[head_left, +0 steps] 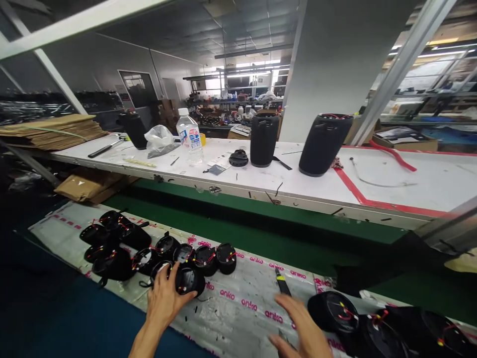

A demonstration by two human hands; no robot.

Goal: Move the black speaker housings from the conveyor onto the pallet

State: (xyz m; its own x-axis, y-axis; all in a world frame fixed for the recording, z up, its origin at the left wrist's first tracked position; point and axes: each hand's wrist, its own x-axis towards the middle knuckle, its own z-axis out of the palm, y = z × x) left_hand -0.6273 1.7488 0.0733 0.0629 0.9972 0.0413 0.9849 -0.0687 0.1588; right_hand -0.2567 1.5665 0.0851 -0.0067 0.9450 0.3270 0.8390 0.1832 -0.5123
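At a factory bench, my left hand point(164, 296) closes around a round black speaker part point(189, 279) with red wiring, fingers curled over its near edge and thumb on its side, at the front of a cluster of similar black parts point(122, 246) spread on a clear plastic sheet printed with pink "anko" lettering point(238, 303). My right hand point(303, 328) hovers flat just above the same sheet, fingers spread wide and holding nothing, with a slim black tool with a yellow band point(282, 284) lying just beyond its fingertips. To the right of that hand sit larger black speaker shells with red wires point(333, 311), near the bottom edge of the view. Past the sheet runs a green conveyor belt point(242, 228), and behind it a long white worktable point(410, 184) marked with red tape. On that table stand two tall black speaker housings point(264, 140), a smaller black disc point(238, 158), a clear water bottle point(190, 135) and a crumpled plastic bag point(159, 140). Flattened cardboard point(52, 130) is stacked at the far left.
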